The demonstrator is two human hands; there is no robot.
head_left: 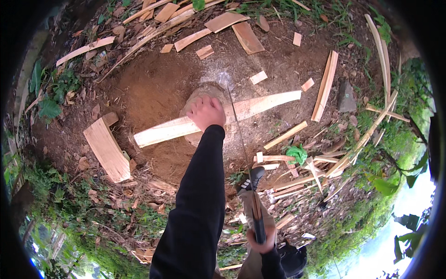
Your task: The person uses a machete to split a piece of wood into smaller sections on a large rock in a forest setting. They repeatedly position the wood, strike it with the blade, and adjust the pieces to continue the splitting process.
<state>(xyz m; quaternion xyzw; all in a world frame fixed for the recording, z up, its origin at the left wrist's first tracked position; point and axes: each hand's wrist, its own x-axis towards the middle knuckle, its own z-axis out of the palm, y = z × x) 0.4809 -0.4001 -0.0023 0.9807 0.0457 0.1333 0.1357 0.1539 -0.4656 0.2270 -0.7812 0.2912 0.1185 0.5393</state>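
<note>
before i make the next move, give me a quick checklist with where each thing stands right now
1. Board backed underneath: ok, it lies across the round wooden block.
2. Left hand steadying the board: ok, it rests on top, over the block.
3. Left fingers well away from the blade: not ok, in this view the blade crosses the board just right of them.
4. Right hand on the black handle: ok, wrapped around it.
5. Shoe safe from the blade: cannot tell, they overlap in view but the height gap is unclear.
</note>
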